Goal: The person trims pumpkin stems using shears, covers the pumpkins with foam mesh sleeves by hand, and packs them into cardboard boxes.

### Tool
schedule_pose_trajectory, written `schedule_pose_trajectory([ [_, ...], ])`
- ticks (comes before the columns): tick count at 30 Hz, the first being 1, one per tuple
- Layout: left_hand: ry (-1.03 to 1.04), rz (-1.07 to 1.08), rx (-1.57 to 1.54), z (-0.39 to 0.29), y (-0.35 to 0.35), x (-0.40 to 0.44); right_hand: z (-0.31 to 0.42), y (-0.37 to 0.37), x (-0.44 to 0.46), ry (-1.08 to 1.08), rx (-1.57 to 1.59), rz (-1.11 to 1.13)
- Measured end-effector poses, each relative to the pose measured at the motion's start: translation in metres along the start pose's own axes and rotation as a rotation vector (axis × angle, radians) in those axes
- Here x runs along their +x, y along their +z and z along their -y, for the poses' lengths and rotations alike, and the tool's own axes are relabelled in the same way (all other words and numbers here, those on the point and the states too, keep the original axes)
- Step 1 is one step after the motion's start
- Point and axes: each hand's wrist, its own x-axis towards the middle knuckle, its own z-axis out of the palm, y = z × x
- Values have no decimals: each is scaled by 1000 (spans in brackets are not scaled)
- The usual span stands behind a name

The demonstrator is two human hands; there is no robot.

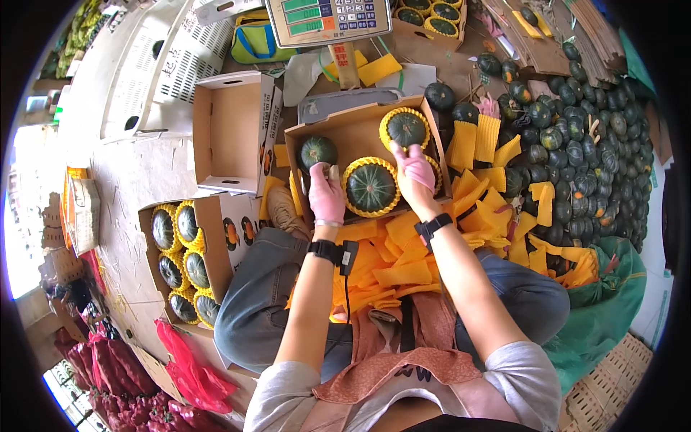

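An open cardboard box (360,129) stands before me with dark green pumpkins inside. My left hand (326,198), in a pink glove, grips the lower edge of a bare pumpkin (317,153) at the box's left side. With its fingers at the lower edge of a pumpkin in a yellow foam net (405,129), my right hand (416,173) is at the upper right corner; it also wears pink. Between the hands sits another netted pumpkin (371,187). Part of a further yellow net (434,173) shows behind my right hand, its contents mostly hidden.
Yellow foam pieces (396,259) cover my lap. A filled box (188,263) of netted pumpkins and an upended open box (230,133) stand left. A scale display (327,18) rises behind the working box. Loose pumpkins (576,158) are heaped right, above a green sack (612,295).
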Motion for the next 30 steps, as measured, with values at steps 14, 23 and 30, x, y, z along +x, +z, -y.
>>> schedule_pose_trajectory([
  [14, -290, 403, -900, -48, -28, 10, 47, 0, -11, -161, 418, -71],
  [23, 14, 336, 756, 10, -16, 67, 52, 54, 43, -329, -88, -71],
  [30, -95, 391, 828, -4, -9, 79, 60, 38, 51, -291, -472, 268],
])
